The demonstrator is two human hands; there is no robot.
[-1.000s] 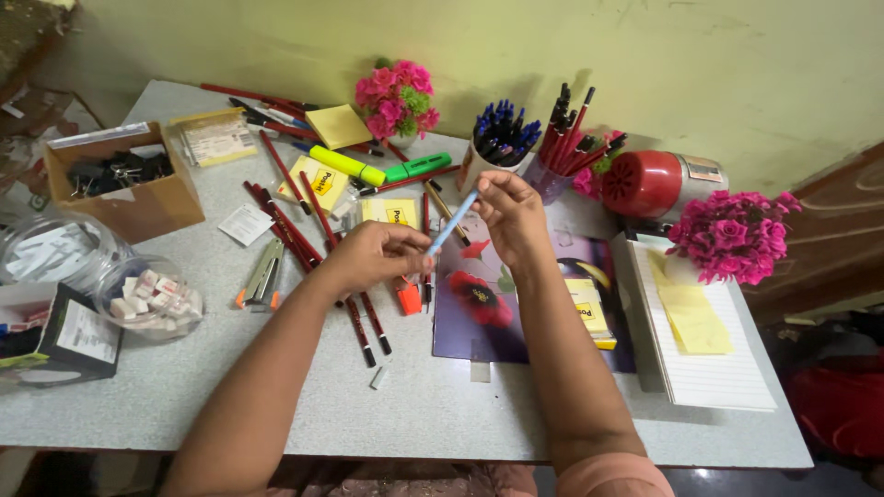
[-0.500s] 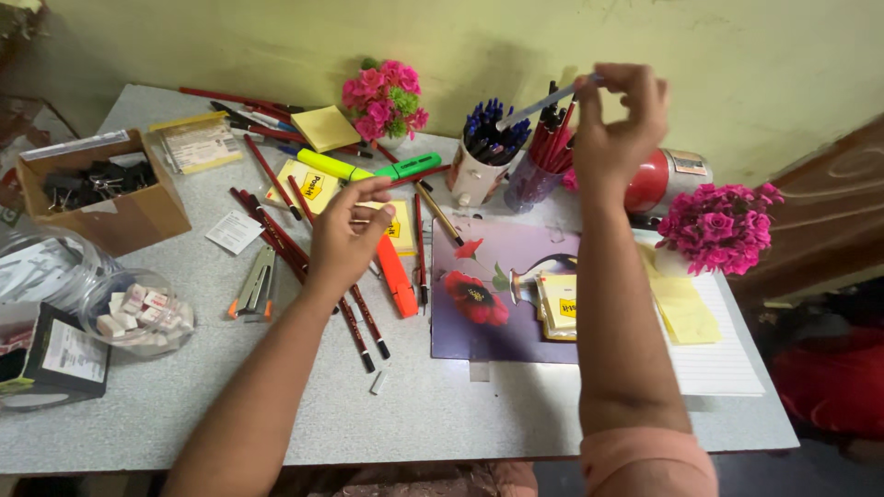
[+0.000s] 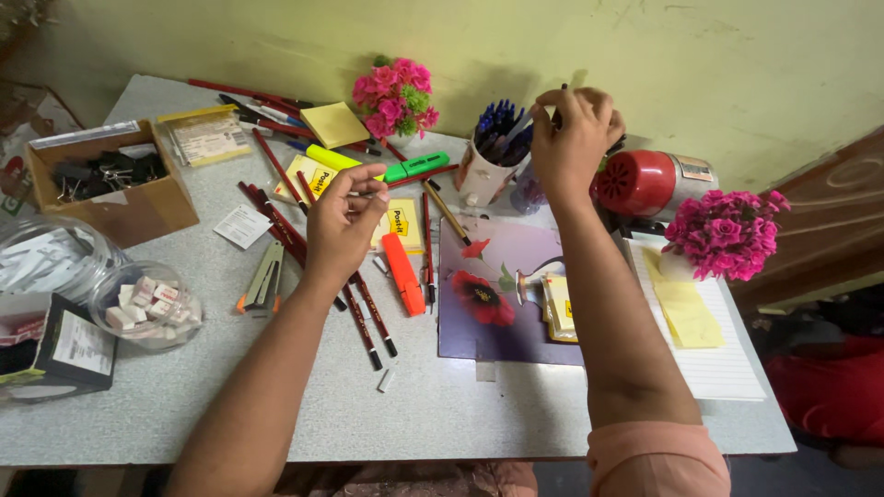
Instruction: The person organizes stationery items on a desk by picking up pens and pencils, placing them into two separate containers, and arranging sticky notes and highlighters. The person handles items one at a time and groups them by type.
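Note:
My right hand [image 3: 575, 138] is raised over a white cup [image 3: 479, 179] full of blue pens [image 3: 497, 124]. It is shut on a thin blue pen whose lower end slants down toward the cup. My left hand [image 3: 341, 225] hovers over several dark red pencils [image 3: 276, 221] scattered on the grey table [image 3: 184, 405]. Its fingers are loosely curled, and I see nothing in them. An orange highlighter [image 3: 403, 271] lies just right of that hand.
A green highlighter [image 3: 419, 166], a yellow highlighter [image 3: 331, 156] and a yellow sticky pad [image 3: 333, 124] lie behind. A box of binder clips [image 3: 110, 198] and an eraser jar [image 3: 147, 304] sit left. A flower-print notebook [image 3: 497, 294], red cylinder [image 3: 645, 182] and pink flowers [image 3: 727, 230] are right.
My right hand rose from the table with the blue pen, then came down and left toward the white cup. My left hand moved from near the notebook back over the red pencils.

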